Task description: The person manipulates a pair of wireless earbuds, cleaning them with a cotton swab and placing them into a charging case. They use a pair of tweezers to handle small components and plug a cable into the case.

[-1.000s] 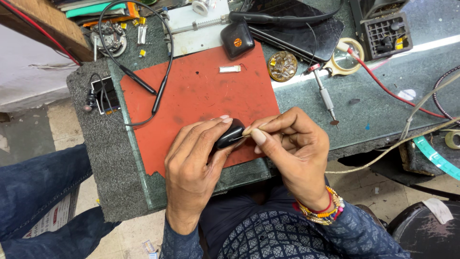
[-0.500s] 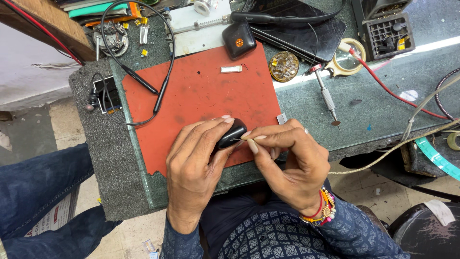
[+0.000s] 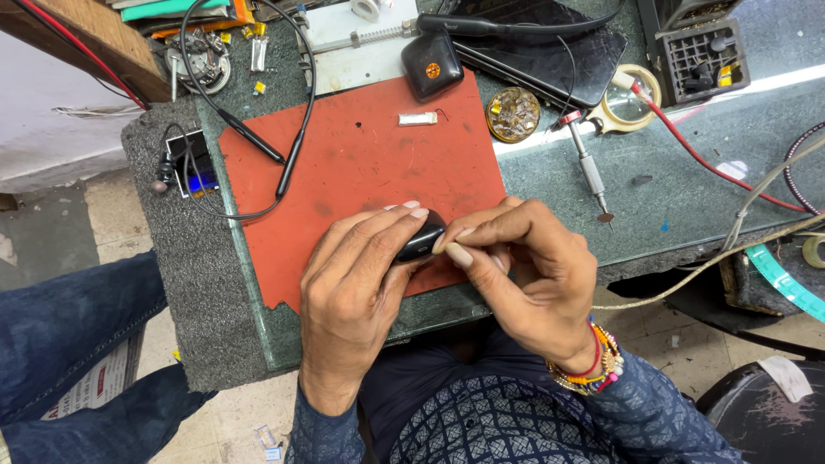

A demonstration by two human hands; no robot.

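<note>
My left hand [image 3: 357,288] grips a small glossy black rounded plastic case [image 3: 420,241], fingers [image 3: 404,210] curled over its top & thumb under it, so it's held firm just above the near edge of the red-orange rubber work mat [image 3: 361,163]. My right hand [image 3: 533,271] is right beside it, fingers pinched narrow against the case's right end; whether something thin sits between thumb & forefinger I can't tell. Right wrist wears a stack of coloured bead bracelets [image 3: 593,365]. The mat lies on the grey-green stone table [image 3: 687,189], w/ a strip of dark grey foam padding [image 3: 185,283] along the table's left side. On the mat, far side: a small white rectangular part [image 3: 418,119], well apart from my hands. Far left, a pair of thin black probe leads [image 3: 258,142] cross the mat's left edge, cable looping back to a small meter w/ a blue lit screen [image 3: 191,163] on the foam. At the mat's far edge sits a black rounded-square case w/ an orange dot [image 3: 431,65]. Right of the mat: a round brass-coloured tin of small parts [image 3: 513,113], then a slim metal precision screwdriver [image 3: 589,172] lying on the table, tip toward me. Further right, a ring of tan tape [image 3: 632,99] & a red wire [image 3: 705,155] running off to the right. Far right corner holds a black plastic grid tray [image 3: 700,56]. My lap in a dark blue patterned shirt [image 3: 490,421] is below the table edge.
</note>
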